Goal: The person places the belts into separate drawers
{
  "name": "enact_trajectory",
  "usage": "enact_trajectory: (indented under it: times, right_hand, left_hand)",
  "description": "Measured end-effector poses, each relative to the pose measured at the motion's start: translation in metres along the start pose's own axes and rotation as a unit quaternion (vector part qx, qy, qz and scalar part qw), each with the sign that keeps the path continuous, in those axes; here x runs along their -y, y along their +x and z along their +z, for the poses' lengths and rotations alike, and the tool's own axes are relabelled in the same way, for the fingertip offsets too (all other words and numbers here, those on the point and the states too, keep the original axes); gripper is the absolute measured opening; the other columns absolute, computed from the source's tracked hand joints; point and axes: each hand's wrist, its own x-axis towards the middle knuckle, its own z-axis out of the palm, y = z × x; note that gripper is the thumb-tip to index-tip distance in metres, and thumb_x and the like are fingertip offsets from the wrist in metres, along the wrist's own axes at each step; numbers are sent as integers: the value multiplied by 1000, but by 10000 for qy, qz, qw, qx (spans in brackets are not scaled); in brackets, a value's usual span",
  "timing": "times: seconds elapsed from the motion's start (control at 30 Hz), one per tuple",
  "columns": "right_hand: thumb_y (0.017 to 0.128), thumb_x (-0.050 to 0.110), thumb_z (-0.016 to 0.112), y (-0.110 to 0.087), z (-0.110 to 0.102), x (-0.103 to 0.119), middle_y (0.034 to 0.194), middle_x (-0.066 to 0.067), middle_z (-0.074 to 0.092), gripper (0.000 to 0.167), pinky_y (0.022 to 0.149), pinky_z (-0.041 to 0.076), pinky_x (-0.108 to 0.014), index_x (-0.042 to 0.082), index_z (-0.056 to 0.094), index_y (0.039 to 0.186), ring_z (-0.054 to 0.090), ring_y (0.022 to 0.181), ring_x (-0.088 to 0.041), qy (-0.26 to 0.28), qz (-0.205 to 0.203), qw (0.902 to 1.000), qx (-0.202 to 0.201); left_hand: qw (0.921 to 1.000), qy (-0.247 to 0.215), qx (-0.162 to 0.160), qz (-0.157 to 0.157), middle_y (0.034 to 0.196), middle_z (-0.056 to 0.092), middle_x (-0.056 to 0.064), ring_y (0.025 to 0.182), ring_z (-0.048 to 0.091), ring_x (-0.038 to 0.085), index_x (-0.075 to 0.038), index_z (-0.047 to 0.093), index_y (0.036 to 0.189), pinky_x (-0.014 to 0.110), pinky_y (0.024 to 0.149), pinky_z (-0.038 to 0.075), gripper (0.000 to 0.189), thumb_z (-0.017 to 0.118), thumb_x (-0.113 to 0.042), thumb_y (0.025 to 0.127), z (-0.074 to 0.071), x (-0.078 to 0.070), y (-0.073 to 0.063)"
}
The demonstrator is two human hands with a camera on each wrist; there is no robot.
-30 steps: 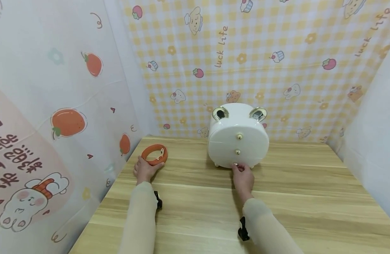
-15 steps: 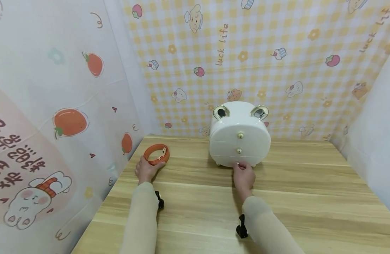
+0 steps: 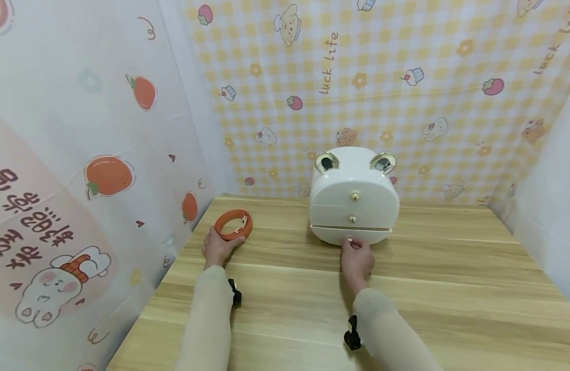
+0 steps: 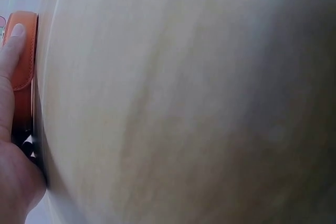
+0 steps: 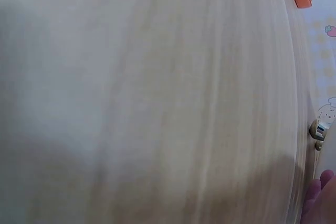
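Note:
A coiled orange belt [image 3: 234, 236] with a gold buckle lies at the table's far left. My left hand [image 3: 216, 249] holds its near left side, and in the left wrist view the thumb lies along the orange leather [image 4: 23, 69]. Further right stands a white storage box [image 3: 329, 191] with rounded sides, gold-rimmed ears and gold knobs. Its bottom drawer [image 3: 329, 235] is slightly out, a thin gap showing above its front. My right hand [image 3: 357, 258] pinches the knob of that drawer, fingers curled and mostly covering it. The drawer's inside cannot be seen.
Both hands work above a wood-grain table [image 3: 285, 309]. A yellow checked cloth [image 3: 382, 118] with cartoon prints hangs behind the box, and a white printed cloth [image 3: 109, 216] along the left. Dark clips [image 3: 352, 334] sit at the sleeves.
The bottom drawer has come forward from fully closed, opening a narrow gap above it. My right hand still pinches its knob; the left stays at the belt. The head view has shifted slightly.

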Motion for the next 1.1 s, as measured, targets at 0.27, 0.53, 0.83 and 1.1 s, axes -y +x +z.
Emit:
enact_trajectory:
  times: [0.27,0.53,0.83,1.1]
  right_hand:
    - [89,31,70,-13,-8,-4,99,-15,72,32,88,45,-45,4,67,105,65,93,-30,198,61,9998,19]
    - [87,28,70,-27,-17,-7,94,-12,71,28,83,45,-40,5,68,102,64,88,-27,241,-25,9996,-116]
    - [88,29,70,-41,-28,-10,93,-12,70,27,78,46,-38,4,67,100,63,87,-27,208,-89,9997,-49]
    - [88,29,70,-50,-36,-15,92,-10,69,28,75,45,-35,5,67,102,62,84,-24,231,-73,9997,-26]
  left_hand:
    - [9998,-116,136,105,130,53,27,121,48,44,4,41,139,58,105,33,91,87,-40,75,-6,-3,-7]
    - [9966,-694,428,142,139,48,24,127,46,40,2,38,144,54,108,34,92,89,-30,75,-11,-9,-12]
    - [9949,-856,514,114,137,49,23,125,47,37,1,40,142,54,108,35,87,89,-28,75,-16,-15,-18]
    - [9959,-646,532,352,135,51,22,123,50,36,1,41,140,52,106,37,85,87,-32,77,-15,-17,-22]
